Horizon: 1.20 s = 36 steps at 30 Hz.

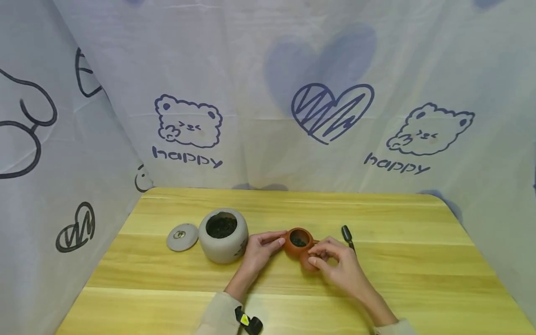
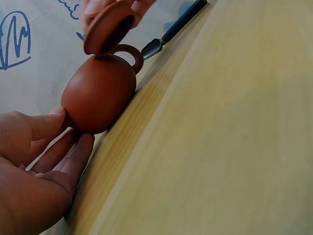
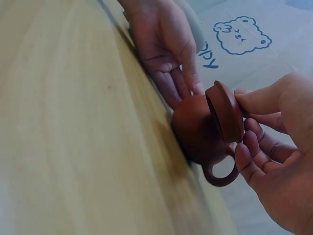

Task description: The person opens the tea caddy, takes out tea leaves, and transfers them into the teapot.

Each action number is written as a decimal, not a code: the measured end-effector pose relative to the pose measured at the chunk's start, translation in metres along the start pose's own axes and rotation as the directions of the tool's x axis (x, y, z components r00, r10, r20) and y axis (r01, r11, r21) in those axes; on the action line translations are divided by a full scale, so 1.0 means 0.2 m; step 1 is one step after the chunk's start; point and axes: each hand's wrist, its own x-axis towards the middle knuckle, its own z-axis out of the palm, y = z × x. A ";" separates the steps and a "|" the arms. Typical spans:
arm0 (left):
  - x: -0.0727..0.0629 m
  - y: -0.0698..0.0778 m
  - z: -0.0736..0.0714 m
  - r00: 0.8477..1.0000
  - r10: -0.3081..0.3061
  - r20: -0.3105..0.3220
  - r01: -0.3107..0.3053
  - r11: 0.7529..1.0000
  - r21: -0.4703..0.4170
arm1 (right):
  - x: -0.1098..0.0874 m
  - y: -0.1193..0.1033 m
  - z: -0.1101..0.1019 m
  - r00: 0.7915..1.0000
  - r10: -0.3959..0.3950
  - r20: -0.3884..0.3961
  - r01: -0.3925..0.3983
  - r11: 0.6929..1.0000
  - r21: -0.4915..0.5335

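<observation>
A reddish-brown clay teapot [image 1: 294, 250] stands uncovered on the wooden table, dark leaves inside it. My left hand [image 1: 260, 255] holds it at the spout side, thumb above and fingers below in the left wrist view, mostly covering the spout. With my right hand [image 1: 341, 266] I pinch the teapot lid [image 3: 226, 111] by its knob, tilted on edge beside the pot's mouth. The ring handle [image 3: 221, 177] of the pot points toward my right hand.
Left of my left hand is a pale grey round jar [image 1: 224, 251] full of dark leaves. Its flat lid [image 1: 182, 238] lies farther left. A dark tea scoop [image 1: 347, 235] lies just beyond my right hand. A printed cloth [image 1: 259, 116] hangs behind the table.
</observation>
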 end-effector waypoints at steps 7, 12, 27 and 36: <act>0.00 -0.01 0.00 1.000 0.011 -0.002 -0.011 1.000 0.010 | 0.04 -0.01 0.00 1.000 -0.010 -0.004 0.010 1.000 -0.022; 0.00 -0.01 0.00 1.000 0.017 -0.007 -0.017 1.000 0.018 | 0.08 0.00 0.01 1.000 -0.024 -0.016 0.023 0.999 -0.047; 0.00 -0.01 0.00 0.999 0.032 0.005 -0.032 0.999 0.022 | 0.15 0.00 0.05 0.999 -0.039 -0.012 0.037 0.994 -0.107; -0.01 0.00 0.00 1.000 0.026 -0.006 -0.026 0.999 0.040 | 0.20 0.00 0.07 1.000 0.001 -0.001 -0.001 0.996 -0.086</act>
